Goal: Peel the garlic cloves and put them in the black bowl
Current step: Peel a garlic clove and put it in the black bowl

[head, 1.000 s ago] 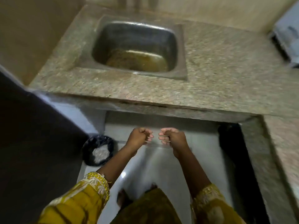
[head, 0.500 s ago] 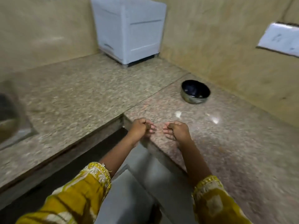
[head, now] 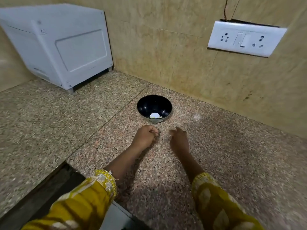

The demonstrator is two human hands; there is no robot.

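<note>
The black bowl [head: 154, 103] stands on the granite counter near the wall, with pale peeled garlic cloves [head: 154, 115] at its bottom. My left hand [head: 145, 136] rests on the counter just in front of the bowl, fingers curled into a fist; nothing shows inside it. A hand's width to its right, my right hand [head: 179, 138] hovers low over the counter. It is blurred, its fingers loosely extended toward the bowl, and I see nothing in them. No unpeeled garlic is in view.
A white appliance [head: 66, 47] stands in the back left corner of the counter [head: 232, 155]. A white socket plate [head: 245, 39] is on the right wall. The counter's inner edge drops off at the lower left [head: 54, 183].
My view swung from the sink and a bowl on the floor over to the corner counter. Both hands moved forward onto the counter toward the black bowl and drew slightly apart.
</note>
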